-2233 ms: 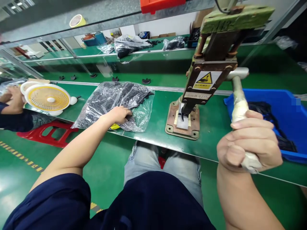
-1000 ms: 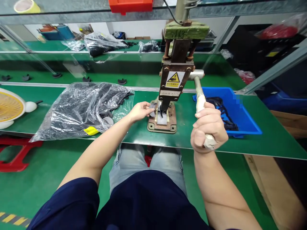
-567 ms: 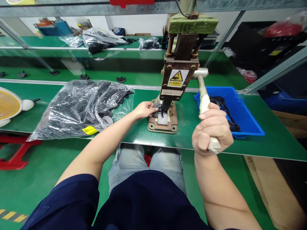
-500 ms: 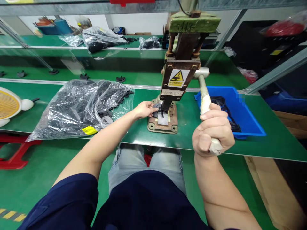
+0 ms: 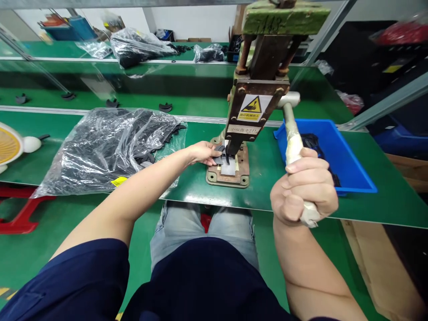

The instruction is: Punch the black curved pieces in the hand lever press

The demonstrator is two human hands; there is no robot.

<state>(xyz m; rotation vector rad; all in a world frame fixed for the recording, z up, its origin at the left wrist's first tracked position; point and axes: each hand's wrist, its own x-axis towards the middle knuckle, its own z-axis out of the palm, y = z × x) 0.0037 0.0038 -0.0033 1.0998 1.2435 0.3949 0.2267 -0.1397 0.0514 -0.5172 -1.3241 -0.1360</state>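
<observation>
A hand-operated press [image 5: 257, 107] with a yellow warning label stands on the green bench in front of me. My left hand [image 5: 203, 153] pinches a curved black plastic part [image 5: 219, 155] at the left side of the press base [image 5: 229, 179], right beside the lowered ram. A pale metal plate [image 5: 228, 168] lies on that base under the ram. My right hand [image 5: 305, 189] is wrapped round the tape-covered lever [image 5: 293, 141] of the press, which slants down toward me. Fingers hide part of the black part.
Left of the press lies a clear plastic bag [image 5: 110, 151] full of black parts. A blue bin [image 5: 351, 160] holding dark pieces stands at right. Several black parts sit on the green strip [image 5: 197, 104] behind. A white and yellow fan-like object [image 5: 13, 145] is at far left.
My view has shifted slightly, so the press top looks larger. My right hand remains on the lever, a little lower and further right in view. The left hand still pinches the black part.
</observation>
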